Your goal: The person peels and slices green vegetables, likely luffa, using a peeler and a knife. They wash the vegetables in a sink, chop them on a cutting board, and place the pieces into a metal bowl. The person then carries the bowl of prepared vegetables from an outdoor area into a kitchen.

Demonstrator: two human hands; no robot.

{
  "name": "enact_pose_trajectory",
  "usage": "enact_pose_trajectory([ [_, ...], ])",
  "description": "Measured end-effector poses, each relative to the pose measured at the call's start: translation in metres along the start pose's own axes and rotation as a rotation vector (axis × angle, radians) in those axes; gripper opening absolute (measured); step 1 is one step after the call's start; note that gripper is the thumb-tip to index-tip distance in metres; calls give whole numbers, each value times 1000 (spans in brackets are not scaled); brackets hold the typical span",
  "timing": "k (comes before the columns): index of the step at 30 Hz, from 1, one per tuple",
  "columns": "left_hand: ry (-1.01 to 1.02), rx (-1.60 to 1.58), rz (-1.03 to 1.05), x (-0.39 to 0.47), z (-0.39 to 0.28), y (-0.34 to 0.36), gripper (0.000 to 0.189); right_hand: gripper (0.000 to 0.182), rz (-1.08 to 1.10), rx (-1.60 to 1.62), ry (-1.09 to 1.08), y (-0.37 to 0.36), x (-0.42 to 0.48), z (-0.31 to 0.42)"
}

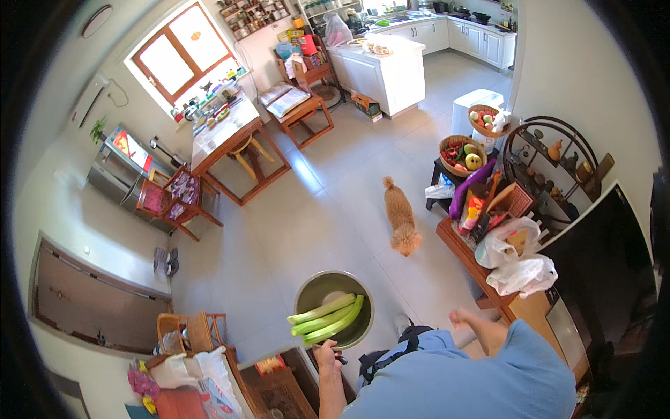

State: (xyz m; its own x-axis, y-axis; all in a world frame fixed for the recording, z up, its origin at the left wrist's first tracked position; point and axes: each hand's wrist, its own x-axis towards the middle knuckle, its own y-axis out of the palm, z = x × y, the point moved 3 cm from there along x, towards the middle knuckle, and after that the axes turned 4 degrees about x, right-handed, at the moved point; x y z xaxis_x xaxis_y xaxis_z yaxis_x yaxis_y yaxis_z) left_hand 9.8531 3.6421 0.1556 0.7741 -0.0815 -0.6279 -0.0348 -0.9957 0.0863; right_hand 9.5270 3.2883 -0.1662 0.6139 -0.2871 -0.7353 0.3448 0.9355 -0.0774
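Note:
My left hand [327, 356] grips the near rim of a round metal basin [366, 319], and a small dark object, perhaps a handle, shows beside its fingers. Several peeled green stalks [330, 318] lie together in the basin, their left ends reaching over its rim. My right hand [460, 318] hangs at my right side with nothing seen in it; it is blurred, and how far its fingers are apart is unclear.
A curly brown dog [400, 214] is on the tiled floor ahead. To the right, a wooden cabinet [455, 246] bears bags, near fruit baskets. Ahead left are a wooden table [225, 131] and a chair [183, 199]; a white counter [382, 78] stands farther off.

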Motion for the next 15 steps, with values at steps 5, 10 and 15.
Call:
enact_pose_trajectory([
  [5, 39, -17, 31, 102, -84, 63, 39, 18, -216, -398, -257, -36, 79, 354],
  [10, 46, 14, 124, 226, -165, 161, 38, 25, -263, -150, -407, -81, 206, 462],
  [15, 51, 108, 186, 358, -250, 270, 35, 13, -382, -369, -360, -85, 237, 452],
])
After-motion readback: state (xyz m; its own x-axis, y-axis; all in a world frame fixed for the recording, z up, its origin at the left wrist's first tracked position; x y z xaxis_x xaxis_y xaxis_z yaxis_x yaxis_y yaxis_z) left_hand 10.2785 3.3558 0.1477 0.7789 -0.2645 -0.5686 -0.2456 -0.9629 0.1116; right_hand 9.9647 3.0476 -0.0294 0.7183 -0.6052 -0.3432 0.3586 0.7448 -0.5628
